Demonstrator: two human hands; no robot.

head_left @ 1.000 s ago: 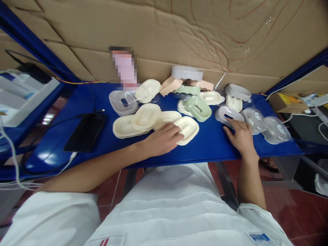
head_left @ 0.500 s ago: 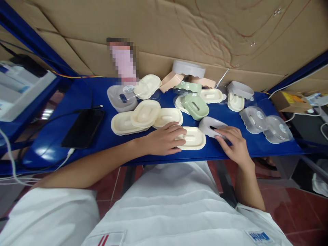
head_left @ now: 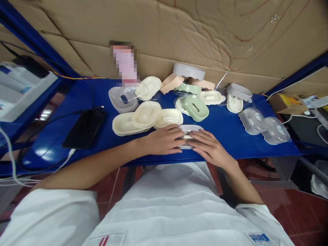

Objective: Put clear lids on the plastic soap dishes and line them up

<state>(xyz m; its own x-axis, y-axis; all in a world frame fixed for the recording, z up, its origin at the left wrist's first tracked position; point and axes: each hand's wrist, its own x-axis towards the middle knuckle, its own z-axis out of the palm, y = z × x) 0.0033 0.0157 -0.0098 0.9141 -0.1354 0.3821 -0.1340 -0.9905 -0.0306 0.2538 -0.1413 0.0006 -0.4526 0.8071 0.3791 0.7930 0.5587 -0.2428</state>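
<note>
A pale grey plastic cover with a slot in its top lies over a cream oval base near the table's front edge. Cream shows through the slot. My left hand holds the left end, its fingers reaching over the top. From the right, my right hand has its fingers laid across the cover and its thumb side low at the front. Behind them sit a green slotted cover and a cream base. More cream bases are stacked to the left.
A black phone with a white cable lies at left. Clear-lidded grey cases stand at right. Peach pieces and a grey cover are piled against the cardboard wall. An open carton is beyond the right side.
My right hand has brought the grey cover leftward onto the cream base by my left hand. The left hand has stayed nearly in place.
</note>
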